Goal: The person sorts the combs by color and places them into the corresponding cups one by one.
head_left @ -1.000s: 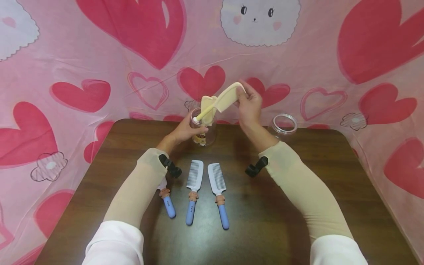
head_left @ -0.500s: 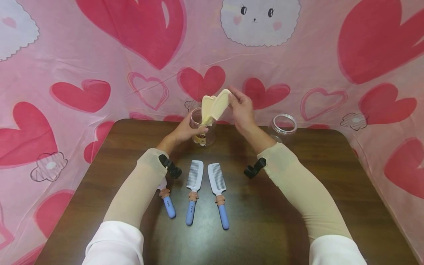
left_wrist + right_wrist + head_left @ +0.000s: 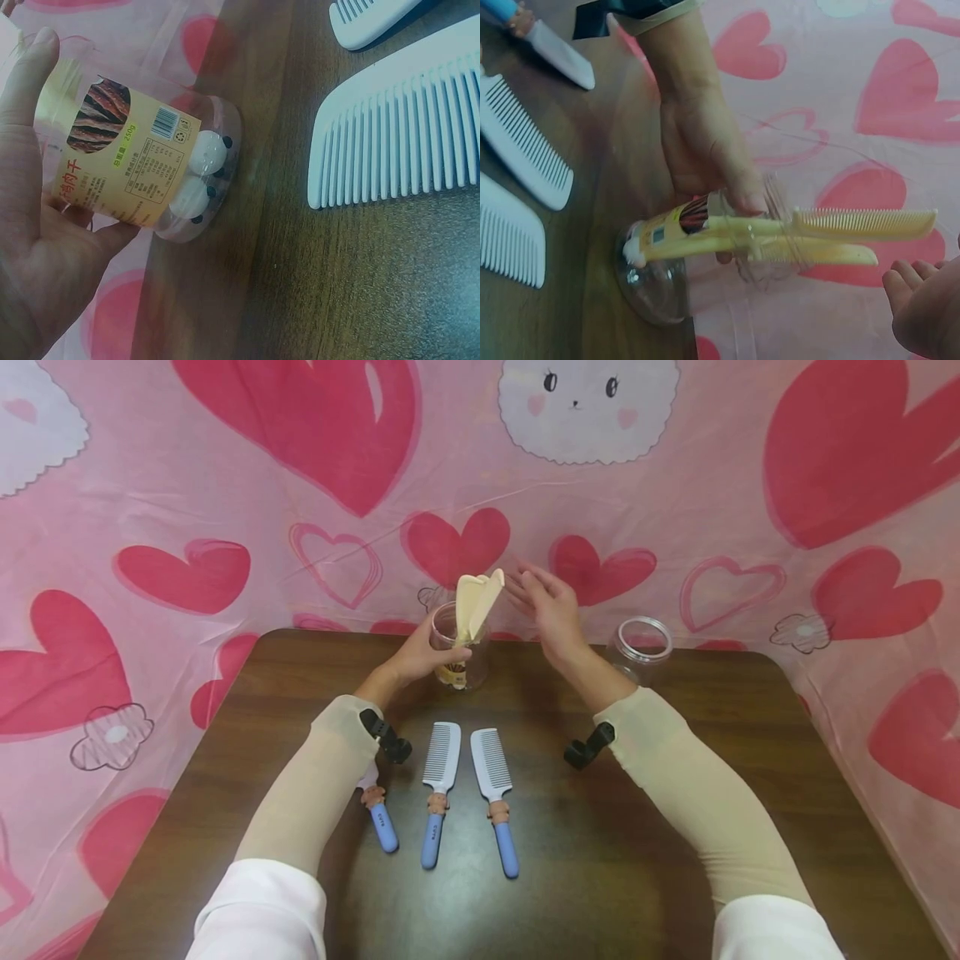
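Note:
My left hand (image 3: 422, 658) grips a clear plastic jar (image 3: 214, 112) with a yellow printed label, its thumb and fingers wrapped round the side. Two yellow combs (image 3: 862, 223) stand in the jar, handles down, toothed heads sticking out above the rim. Through the jar's wall near its base, white round handle ends (image 3: 206, 152) show in the left wrist view. To the right of the combs my right hand (image 3: 553, 610) holds nothing; its fingers are extended, a small gap from the comb heads.
Two white combs with blue handles, a left one (image 3: 441, 768) and a right one (image 3: 491, 768), lie on the brown wooden table (image 3: 600, 860). Another blue-handled item (image 3: 382, 827) lies partly under the left forearm. A second clear jar (image 3: 643, 643) stands at the back right.
My right hand lowered a yellow comb into the jar beside the other one, then let go of it. The hand has drawn slightly away to the right. The left hand stays on the jar.

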`<state>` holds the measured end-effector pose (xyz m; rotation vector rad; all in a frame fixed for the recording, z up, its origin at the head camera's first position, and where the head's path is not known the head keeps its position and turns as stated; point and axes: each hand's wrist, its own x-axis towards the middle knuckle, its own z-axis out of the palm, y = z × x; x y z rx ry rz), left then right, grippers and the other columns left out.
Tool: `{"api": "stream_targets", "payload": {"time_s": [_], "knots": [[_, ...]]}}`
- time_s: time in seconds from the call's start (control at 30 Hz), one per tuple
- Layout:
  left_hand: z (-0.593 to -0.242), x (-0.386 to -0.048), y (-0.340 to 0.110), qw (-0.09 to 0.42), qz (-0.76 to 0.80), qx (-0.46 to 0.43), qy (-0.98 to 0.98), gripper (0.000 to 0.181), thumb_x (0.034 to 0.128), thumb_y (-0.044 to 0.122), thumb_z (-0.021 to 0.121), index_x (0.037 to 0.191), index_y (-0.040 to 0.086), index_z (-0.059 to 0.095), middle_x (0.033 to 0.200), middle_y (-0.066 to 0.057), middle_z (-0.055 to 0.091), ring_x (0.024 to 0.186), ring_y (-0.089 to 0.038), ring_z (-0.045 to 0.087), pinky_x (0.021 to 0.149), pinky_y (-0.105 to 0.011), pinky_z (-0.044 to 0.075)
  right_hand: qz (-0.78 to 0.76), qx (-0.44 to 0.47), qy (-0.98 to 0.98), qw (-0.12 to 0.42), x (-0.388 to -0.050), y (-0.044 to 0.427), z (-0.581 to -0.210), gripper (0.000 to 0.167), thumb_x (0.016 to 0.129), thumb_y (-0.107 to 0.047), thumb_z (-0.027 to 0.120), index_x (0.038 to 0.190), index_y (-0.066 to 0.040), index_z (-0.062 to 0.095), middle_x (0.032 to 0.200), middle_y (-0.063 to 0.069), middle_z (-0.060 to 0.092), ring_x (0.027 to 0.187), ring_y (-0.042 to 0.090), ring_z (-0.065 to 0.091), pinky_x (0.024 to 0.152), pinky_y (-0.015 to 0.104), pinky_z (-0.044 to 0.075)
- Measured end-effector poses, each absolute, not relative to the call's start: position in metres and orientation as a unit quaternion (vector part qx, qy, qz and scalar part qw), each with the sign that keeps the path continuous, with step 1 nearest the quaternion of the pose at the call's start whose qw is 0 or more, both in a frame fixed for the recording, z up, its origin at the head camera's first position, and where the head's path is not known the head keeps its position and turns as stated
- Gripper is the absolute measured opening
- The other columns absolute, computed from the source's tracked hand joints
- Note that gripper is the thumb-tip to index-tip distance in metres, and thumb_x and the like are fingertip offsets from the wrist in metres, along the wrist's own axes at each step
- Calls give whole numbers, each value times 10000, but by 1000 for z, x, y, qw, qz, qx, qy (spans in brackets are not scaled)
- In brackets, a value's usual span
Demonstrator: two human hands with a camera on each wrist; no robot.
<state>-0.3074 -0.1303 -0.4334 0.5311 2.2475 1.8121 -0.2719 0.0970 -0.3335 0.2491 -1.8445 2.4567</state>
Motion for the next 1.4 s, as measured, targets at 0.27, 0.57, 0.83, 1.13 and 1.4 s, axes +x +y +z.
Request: {"api": "stream_targets", "payload": {"time_s": [0.27, 0.57, 0.83, 1.13, 1.4], "knots": [[-432, -307, -131, 94, 610, 190, 763, 896, 875, 46, 776, 1590, 144, 244, 1516, -172, 414, 1329, -390, 474, 1118, -554, 405, 757, 118, -642, 26, -259, 120, -337, 442, 1072, -68, 473, 1480, 99, 429, 1468, 331, 463, 1358, 443, 471, 1133, 472, 398], [-431, -307, -130, 95, 619, 193, 755, 890, 874, 11, 760, 1588, 106, 237, 1515, -205, 402, 1322, -413, 464, 1120, -560, 395, 640, 155, -752, 18, -237, 151, -340, 463, 1060, -123, 537, 1503, -8, 466, 1472, 200, 533, 1374, 272, 505, 1162, 371, 380], [-434, -307, -130, 89, 614, 188, 761, 890, 876, 26, 767, 1587, 121, 241, 1512, -192, 407, 1330, -398, 456, 1116, -562, 398, 542, 214, -812, 14, -214, 180, -354, 503, 1030, -52, 572, 1515, -4, 446, 1540, 161, 471, 1441, 275, 419, 1163, 433, 368], [-433, -306, -129, 85, 612, 188, 763, 892, 870, 22, 774, 1583, 115, 246, 1514, -181, 415, 1341, -384, 453, 1126, -550, 392, 500, 216, -838, 28, -190, 218, -362, 532, 1020, -66, 604, 1527, -43, 446, 1566, 158, 435, 1451, 307, 382, 1147, 289, 380], [-434, -307, -129, 88, 616, 190, 760, 883, 880, 20, 762, 1584, 106, 235, 1524, -178, 410, 1366, -361, 442, 1152, -533, 367, 533, 189, -819, 95, -183, 253, -359, 524, 985, 47, 596, 1489, 42, 452, 1471, 255, 501, 1336, 159, 526, 1063, 156, 417]]}}
